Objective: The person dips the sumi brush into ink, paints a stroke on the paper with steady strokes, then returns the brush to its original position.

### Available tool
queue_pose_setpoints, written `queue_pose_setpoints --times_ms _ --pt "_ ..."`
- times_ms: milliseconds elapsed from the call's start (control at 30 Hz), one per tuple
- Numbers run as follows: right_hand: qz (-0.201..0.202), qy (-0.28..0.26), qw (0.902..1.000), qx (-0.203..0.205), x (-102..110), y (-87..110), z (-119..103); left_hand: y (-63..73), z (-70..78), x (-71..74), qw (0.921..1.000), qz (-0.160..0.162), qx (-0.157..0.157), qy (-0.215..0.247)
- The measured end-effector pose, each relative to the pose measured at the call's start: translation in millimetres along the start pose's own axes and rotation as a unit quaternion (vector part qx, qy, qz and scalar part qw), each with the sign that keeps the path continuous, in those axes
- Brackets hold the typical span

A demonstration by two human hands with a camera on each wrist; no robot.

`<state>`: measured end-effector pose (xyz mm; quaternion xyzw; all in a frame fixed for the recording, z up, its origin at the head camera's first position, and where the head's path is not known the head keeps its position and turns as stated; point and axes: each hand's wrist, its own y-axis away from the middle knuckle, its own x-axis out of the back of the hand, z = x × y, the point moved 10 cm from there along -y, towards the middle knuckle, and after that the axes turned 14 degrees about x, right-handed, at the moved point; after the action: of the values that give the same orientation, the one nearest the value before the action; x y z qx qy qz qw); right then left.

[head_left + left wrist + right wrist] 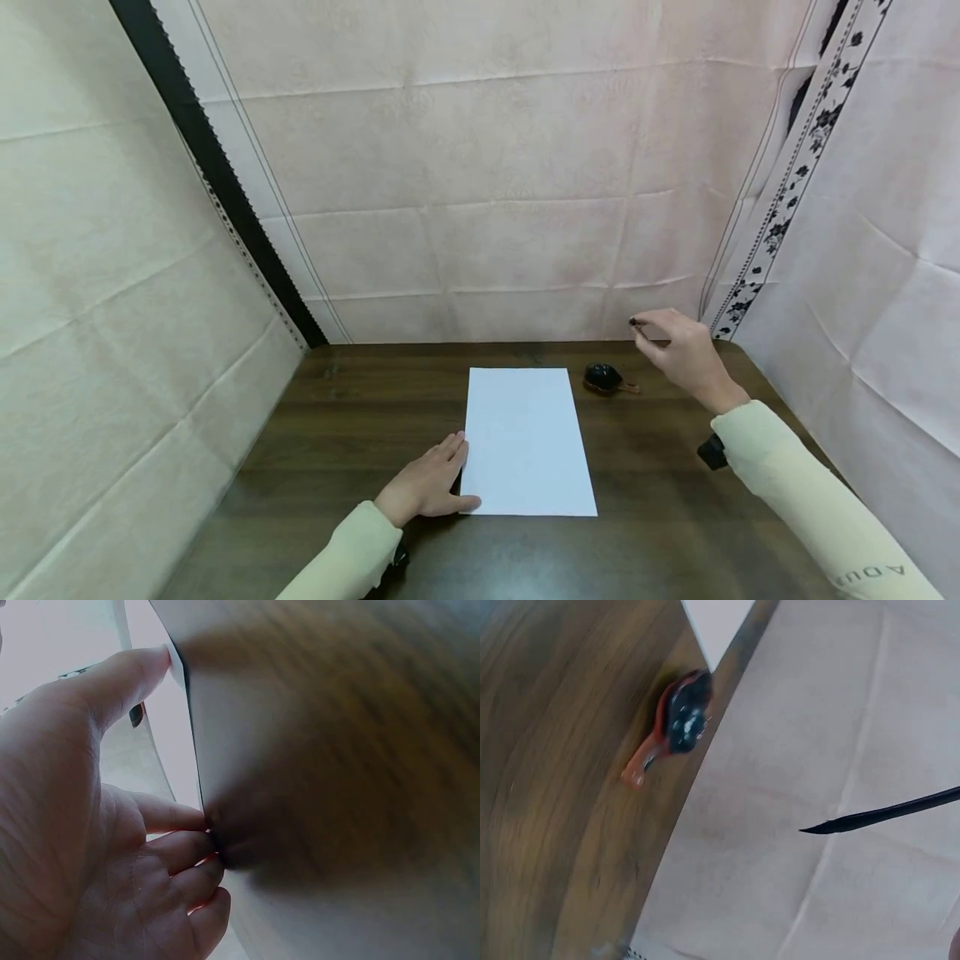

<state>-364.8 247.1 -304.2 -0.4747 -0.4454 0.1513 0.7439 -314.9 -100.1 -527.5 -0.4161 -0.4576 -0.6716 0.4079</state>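
Note:
A blank white sheet of paper (525,442) lies on the brown wooden table. My left hand (429,483) rests at its left edge, thumb and fingertips touching the paper, as the left wrist view also shows. At the back right, my right hand (686,357) is raised and pinches a slim black brush between thumb and fingers. In the right wrist view the brush (885,816) tapers to a point; its other end is out of sight. Left of this hand, apart from it, sits a small reddish-brown handled dish (637,766) with glossy black stuff (688,720) in it.
The wooden table (337,467) ends at a pale cloth backdrop (480,183), with more cloth hanging at the left and right sides. A dark band (225,167) runs down the left corner. A dark wrist device (712,452) sits under my right sleeve.

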Motion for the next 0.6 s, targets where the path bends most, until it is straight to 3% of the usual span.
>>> queue_pose_setpoints --times_ms 267,600 --pt "0.091 -0.037 0.9888 -0.113 6.4 5.6 17.4 -1.5 -1.1 -0.4 1.0000 -0.002 0.002 -0.003" --pt "0.136 -0.062 0.9621 -0.228 1.6 19.4 32.2 -0.9 -0.4 0.6 1.0000 -0.003 0.001 -0.006"
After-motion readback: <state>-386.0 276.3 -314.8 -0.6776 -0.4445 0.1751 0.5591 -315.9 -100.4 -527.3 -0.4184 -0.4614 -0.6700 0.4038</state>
